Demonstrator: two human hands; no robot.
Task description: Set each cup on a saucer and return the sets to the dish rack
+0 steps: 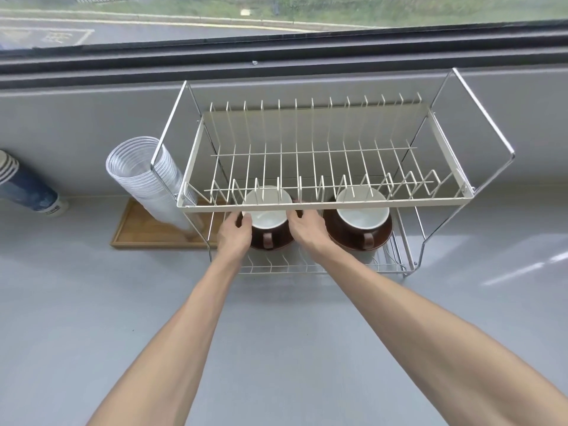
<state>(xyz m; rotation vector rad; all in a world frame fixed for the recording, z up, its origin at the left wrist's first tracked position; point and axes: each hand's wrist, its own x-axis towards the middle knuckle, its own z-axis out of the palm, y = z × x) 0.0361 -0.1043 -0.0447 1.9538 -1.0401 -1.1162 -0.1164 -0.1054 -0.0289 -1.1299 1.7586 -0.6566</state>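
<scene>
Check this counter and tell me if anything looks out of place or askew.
One thing: the stack of clear plastic cups leans over against the dish rack instead of standing upright on the wooden tray. Both cup-and-saucer sets sit level on the lower shelf.

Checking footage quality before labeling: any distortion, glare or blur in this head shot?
Head view: wide-angle bowing curves the window ledge and dish rack; bright glare streaks the counter at right; the paper cups at the left edge look smeared.
</scene>
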